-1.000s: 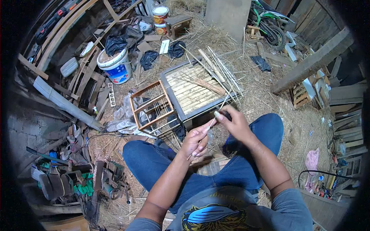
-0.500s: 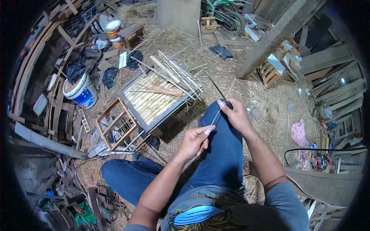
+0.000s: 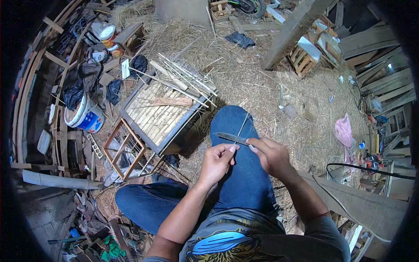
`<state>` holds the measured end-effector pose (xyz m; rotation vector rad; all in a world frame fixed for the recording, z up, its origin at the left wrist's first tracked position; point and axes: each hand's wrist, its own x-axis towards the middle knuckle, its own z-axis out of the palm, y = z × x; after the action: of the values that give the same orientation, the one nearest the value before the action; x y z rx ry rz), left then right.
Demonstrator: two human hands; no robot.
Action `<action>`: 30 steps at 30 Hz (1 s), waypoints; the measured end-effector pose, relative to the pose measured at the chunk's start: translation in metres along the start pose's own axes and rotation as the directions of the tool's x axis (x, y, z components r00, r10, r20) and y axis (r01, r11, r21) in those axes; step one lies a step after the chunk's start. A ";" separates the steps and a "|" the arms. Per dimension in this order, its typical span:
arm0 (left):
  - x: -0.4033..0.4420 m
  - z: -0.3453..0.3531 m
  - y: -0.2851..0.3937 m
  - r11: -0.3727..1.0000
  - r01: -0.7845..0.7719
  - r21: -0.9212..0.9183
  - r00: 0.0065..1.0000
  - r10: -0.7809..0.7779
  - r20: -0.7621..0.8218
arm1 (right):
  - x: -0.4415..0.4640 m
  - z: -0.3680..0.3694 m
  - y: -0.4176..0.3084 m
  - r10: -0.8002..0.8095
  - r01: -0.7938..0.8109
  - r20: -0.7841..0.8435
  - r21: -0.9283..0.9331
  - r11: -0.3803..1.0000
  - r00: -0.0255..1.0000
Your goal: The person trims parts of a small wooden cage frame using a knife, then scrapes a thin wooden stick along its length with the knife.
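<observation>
My left hand pinches a thin stick, perhaps a bamboo strip, between thumb and fingertips. The stick slants up and away over my raised knee. In my right hand is a knife, its dark blade pointing left and crossing the stick just beyond my left fingertips. The handle is hidden inside my right fist. Both hands are above the jeans on my bent leg.
Ahead to the left stands a dark-edged table topped with pale slats and loose sticks. A wooden frame with thin bars leans beside it. Further left is a white bucket. A wooden post rises at right; straw covers the floor.
The knife has swung from pointing away to lying leftward across the stick. My right hand has come lower, close to my left hand. The camera view has shifted slightly.
</observation>
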<state>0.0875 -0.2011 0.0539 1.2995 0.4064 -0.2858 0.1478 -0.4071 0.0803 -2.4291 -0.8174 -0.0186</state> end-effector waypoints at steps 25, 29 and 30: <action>-0.004 0.006 0.023 0.984 0.177 -0.026 0.983 -0.178 -0.039 | -0.012 0.004 0.011 0.022 -0.023 0.018 0.075 0.997 1.000; -0.007 -0.003 0.016 0.975 0.222 -0.018 0.975 -0.222 0.003 | -0.013 0.004 0.015 -0.004 0.006 -0.029 0.063 0.998 1.000; -0.008 -0.003 0.014 0.975 0.220 -0.016 0.976 -0.220 0.001 | -0.013 0.004 0.015 -0.009 0.010 -0.025 0.045 0.999 1.000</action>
<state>0.0855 -0.1952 0.0688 1.2399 0.5537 -0.4671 0.1450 -0.4220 0.0663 -2.3778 -0.8093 -0.0334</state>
